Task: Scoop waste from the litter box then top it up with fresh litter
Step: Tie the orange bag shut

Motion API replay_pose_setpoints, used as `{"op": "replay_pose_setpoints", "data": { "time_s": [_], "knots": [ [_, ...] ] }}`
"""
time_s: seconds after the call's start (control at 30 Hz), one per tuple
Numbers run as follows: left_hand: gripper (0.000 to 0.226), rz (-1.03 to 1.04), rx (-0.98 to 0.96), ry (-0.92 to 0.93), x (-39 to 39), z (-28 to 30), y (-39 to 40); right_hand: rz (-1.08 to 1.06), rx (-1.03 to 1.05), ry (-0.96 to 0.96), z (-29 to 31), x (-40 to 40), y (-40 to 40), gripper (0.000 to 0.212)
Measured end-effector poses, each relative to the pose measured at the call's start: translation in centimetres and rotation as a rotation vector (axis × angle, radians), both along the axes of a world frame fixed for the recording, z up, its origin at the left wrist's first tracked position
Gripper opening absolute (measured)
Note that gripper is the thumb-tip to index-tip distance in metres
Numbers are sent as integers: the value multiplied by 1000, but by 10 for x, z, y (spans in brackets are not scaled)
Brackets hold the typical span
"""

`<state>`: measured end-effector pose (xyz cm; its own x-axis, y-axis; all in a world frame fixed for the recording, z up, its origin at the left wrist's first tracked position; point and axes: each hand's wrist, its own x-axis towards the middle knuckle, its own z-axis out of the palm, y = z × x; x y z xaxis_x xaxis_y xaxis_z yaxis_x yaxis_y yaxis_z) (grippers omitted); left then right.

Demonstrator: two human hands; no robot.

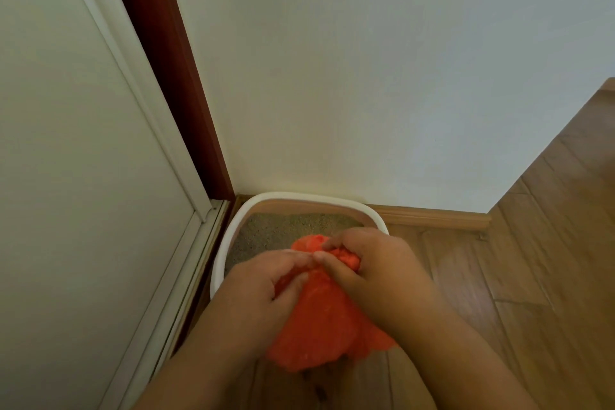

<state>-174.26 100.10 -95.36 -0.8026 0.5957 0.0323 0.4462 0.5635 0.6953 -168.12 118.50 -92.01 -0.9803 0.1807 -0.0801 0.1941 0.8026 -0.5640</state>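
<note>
Litter box [229,243], white-rimmed, lower centre, wedged into the corner between door [83,176] and wall [366,76]; wood floor [532,260] lies open at right. Left hand [263,289] and right hand [372,263] both pinch the gathered neck of an orange bag [319,319] above the box's near part.

Orange bag [319,316] — above litter box [229,243]

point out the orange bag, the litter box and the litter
orange bag [319,316], head view, on its crinkled middle
litter box [233,226], head view, on its white left rim
litter [279,230], head view, on the bare grey surface
</note>
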Motion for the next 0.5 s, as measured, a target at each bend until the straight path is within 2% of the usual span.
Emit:
{"op": "replay_pose_setpoints", "data": {
  "time_s": [0.2,0.3,0.37,0.5],
  "knots": [
    [27,65,-9,18,0,2,2,-55,99,-81,1,-3,0,38],
    [36,76,-31,42,0,3,4,-111,47,-67,-1,0,1,36],
    [39,78,-20,56,2,4,5,-126,96,-70,-1,3,0,46],
    [24,51,-37,46,7,5,9,-143,211,-28,-1,7,-1,59]
  ]
}}
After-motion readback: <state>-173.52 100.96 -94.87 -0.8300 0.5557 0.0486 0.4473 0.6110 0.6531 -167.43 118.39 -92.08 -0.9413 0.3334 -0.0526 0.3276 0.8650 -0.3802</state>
